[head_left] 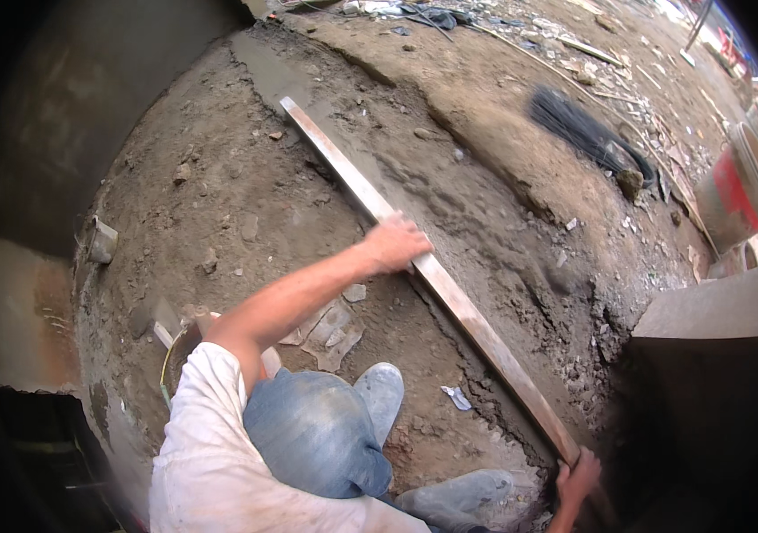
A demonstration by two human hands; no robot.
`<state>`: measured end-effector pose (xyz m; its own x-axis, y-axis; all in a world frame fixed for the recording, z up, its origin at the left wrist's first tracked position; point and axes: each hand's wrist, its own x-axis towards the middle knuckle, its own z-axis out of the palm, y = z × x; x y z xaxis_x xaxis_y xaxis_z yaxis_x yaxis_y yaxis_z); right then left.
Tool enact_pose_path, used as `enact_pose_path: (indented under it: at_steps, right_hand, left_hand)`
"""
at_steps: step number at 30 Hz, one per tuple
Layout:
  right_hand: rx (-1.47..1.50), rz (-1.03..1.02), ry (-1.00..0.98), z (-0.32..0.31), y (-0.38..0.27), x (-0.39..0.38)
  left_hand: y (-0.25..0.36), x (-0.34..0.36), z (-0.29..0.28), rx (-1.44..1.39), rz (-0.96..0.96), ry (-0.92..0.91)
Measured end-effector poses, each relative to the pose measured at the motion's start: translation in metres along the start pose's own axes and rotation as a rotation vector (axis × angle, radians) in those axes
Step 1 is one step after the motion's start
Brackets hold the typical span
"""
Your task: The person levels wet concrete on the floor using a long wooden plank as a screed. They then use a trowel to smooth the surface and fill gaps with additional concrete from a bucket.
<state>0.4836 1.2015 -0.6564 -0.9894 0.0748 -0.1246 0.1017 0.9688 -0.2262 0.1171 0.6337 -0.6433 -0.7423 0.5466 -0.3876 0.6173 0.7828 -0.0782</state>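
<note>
A long, straight screed bar [490, 342], pale and smeared with mortar, lies slantwise over rough ground, from the far left down to the near right. My left hand [397, 243] is wrapped over its middle with the arm stretched out. At its near end, my right hand [578, 475] grips the bar, fingers curled around the edge. Along the bar's right side runs a strip of wet, grey mortar [450, 213] with a lumpy surface. My bent knee [312, 431] in blue trousers is behind the bar, and dusty boots [381, 395] rest on the soil.
A concrete wall [86, 115] rises at the left, with a small dirty container [102, 241] near its foot. A bucket with a red patch [739, 195] stands at the right. A black bundle [579, 129] and scattered rubble lie beyond the mortar. Flat broken pieces [333, 336] lie near my knee.
</note>
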Motion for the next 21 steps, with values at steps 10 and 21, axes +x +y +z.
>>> enact_pose_path:
  at_steps: [10, 21]
  right_hand:
    - [0.003, -0.003, -0.02, -0.007, -0.076, 0.057]
    - [-0.034, 0.106, -0.044, -0.015, 0.002, -0.005]
  left_hand:
    - [-0.06, 0.009, -0.008, 0.032, -0.154, -0.146]
    - [0.012, 0.013, 0.017, -0.058, 0.132, 0.155]
